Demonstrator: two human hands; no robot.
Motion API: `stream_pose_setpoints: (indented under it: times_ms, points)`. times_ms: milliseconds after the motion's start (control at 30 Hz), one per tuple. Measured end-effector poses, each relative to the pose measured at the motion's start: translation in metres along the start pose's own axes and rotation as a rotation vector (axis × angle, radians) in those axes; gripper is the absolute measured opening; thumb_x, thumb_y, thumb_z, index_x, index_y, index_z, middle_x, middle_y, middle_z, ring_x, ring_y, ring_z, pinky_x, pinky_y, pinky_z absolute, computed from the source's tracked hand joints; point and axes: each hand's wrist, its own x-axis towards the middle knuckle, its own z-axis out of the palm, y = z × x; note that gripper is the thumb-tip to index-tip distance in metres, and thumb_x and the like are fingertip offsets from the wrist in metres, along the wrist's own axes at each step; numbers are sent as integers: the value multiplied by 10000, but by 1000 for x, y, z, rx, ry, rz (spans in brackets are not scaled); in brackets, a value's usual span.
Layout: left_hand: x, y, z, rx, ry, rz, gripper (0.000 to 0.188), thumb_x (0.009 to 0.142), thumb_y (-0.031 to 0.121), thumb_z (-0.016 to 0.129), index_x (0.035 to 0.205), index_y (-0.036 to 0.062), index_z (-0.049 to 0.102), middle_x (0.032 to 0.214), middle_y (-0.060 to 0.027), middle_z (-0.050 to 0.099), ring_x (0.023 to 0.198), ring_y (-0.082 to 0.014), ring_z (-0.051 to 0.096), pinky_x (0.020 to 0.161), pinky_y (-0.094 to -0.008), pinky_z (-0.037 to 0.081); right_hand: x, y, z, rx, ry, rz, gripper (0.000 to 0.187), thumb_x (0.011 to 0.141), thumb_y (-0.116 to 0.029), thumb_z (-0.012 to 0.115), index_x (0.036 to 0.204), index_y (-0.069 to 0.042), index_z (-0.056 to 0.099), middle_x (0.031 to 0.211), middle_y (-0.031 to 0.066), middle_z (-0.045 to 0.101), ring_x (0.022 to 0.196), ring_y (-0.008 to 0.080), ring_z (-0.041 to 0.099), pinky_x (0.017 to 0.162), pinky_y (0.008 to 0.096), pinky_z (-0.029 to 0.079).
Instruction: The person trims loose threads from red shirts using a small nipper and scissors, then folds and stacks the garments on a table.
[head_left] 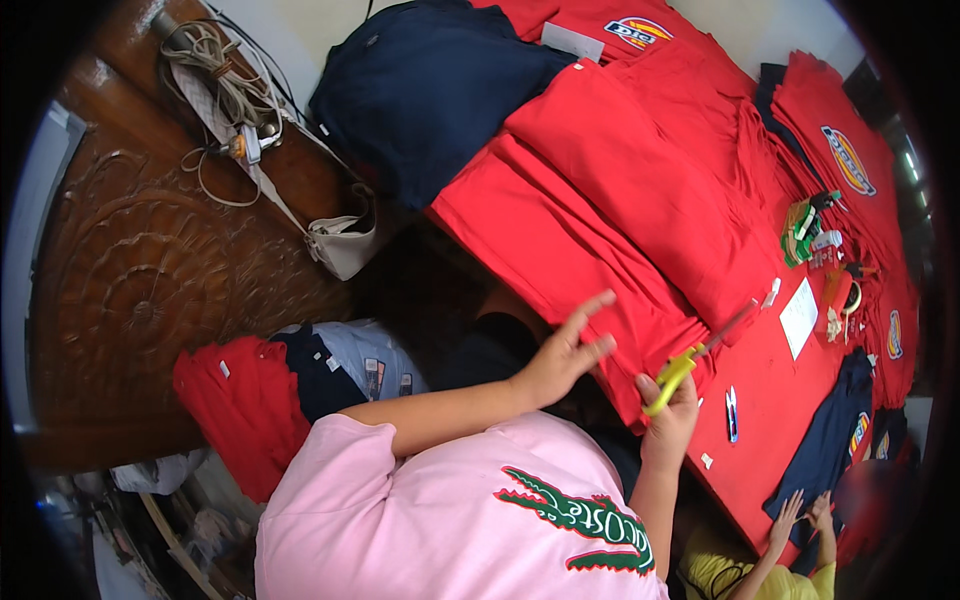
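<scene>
Gripping a pair of yellow-handled scissors (688, 362), the right hand (668, 418) has its fingers curled tight through and around the handle loops, so its grip is closed on the tool. The blades point up and away from the hand, their tips lying over the lower edge of the folded red garment (610, 190) that runs across the middle of the bench (770, 420).

The left hand (563, 352) sits just beside the scissors on the near side of that red garment, its grip wide open with fingers spread and the palm lying on or just over the cloth; whether it presses down cannot be told. It holds nothing.

Beyond the red garment, on its far side, lies a dark navy garment (430, 90), and further red garments (850, 160) with oval patches are stacked toward the right rim of the view. Close to the right of the scissors, a small blue pen-like item (732, 413) and a white paper slip (798, 317) rest on the red-covered bench. Left of the red garment, a carved wooden panel (140, 280) carries a tangle of cord (225, 85) and a pale bag (345, 242).

Below the scissors, near the lower right edge, another person's hands (805, 512) rest on a navy piece (825, 440).
</scene>
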Motion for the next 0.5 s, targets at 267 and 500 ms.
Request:
stream_pose_setpoints:
  times_ms: [267, 500]
  points:
    - [57, 7, -152, -154, 824, 471, 417, 1068, 59, 559, 1482, 38, 514, 1239, -10, 602, 965, -45, 538, 879, -217, 461, -26, -37, -92, -370, -81, 83, 275, 851, 43, 813, 1070, -26, 662, 890, -54, 572, 790, 49, 531, 696, 216, 447]
    - [40, 10, -175, -104, 724, 368, 414, 1027, -12, 579, 1438, 34, 573, 1219, -3, 610, 878, -26, 510, 789, -189, 430, 7, -38, -59, -775, 103, -269, 162, 928, -55, 785, 957, 33, 652, 726, -15, 525, 666, 67, 452, 583, 269, 388]
